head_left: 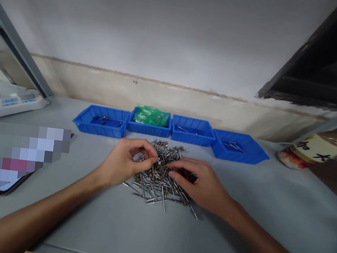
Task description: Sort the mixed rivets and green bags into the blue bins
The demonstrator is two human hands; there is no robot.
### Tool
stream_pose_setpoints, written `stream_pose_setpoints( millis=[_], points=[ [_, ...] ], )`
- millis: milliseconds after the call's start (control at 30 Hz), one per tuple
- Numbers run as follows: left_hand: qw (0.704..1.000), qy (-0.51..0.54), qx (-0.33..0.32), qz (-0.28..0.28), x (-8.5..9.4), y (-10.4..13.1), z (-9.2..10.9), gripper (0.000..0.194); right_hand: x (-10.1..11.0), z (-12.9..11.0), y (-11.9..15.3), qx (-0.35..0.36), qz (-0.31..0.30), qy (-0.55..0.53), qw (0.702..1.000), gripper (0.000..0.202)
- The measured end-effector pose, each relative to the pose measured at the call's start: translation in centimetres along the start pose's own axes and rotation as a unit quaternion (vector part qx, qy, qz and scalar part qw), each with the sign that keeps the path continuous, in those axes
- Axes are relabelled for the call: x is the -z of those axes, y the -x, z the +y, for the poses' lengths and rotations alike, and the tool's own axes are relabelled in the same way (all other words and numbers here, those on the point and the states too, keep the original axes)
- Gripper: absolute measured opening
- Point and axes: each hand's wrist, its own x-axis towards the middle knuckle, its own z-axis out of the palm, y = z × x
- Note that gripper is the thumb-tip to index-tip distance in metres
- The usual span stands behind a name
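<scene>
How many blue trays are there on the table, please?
4, in a row behind the metal pile: leftmost tray, second tray holding the green bag, third tray, and rightmost tray.

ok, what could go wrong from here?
1. The heap of thin metal pieces lies crisscrossed, so pulling one out with the left hand or right hand could drag others along or scatter them.
2. The four blue bins stand close together in a row; a dropped piece might land in a neighbour.
3. The cup stands close to the rightmost bin; a reach that way might knock it.
</scene>
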Motion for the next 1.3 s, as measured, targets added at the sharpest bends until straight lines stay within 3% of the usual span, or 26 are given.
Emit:
stream_pose_setpoints(
  millis=[167,300,533,900,1167,1233,1300],
  points=[
    [0.996,0.068,0.022,0.044,-0.6,0.1,0.2,0.006,0.0,-0.3,0.1,0.022,0.0,-0.013,1.0,0.015],
    [0.997,0.065,0.022,0.03,-0.6,0.0,0.1,0.005,-0.1,-0.4,0.2,0.023,-0.009,-0.035,0.999,0.02],
    [0.998,0.05,0.027,-0.008,-0.5,0.0,0.2,0.005,0.0,-0.2,0.1,-0.015,0.06,-0.041,0.997,0.014],
    [0.998,0.03,0.039,-0.035,-0.5,0.1,0.1,0.009,0.1,0.0,0.0,-0.035,0.092,-0.04,0.994,0.009],
    [0.997,-0.068,-0.002,-0.034,-0.5,0.4,-0.4,0.01,0.7,-0.1,-0.2,-0.037,0.048,-0.049,0.997,0.01],
    [0.996,-0.082,-0.026,-0.021,-0.4,0.4,-0.3,0.011,1.2,0.1,-0.8,-0.044,0.062,-0.067,0.995,0.011],
    [0.991,-0.116,-0.063,-0.006,-0.1,0.2,-0.3,0.012,1.8,0.6,-1.7,-0.075,0.115,-0.109,0.984,0.016]
  ],
)
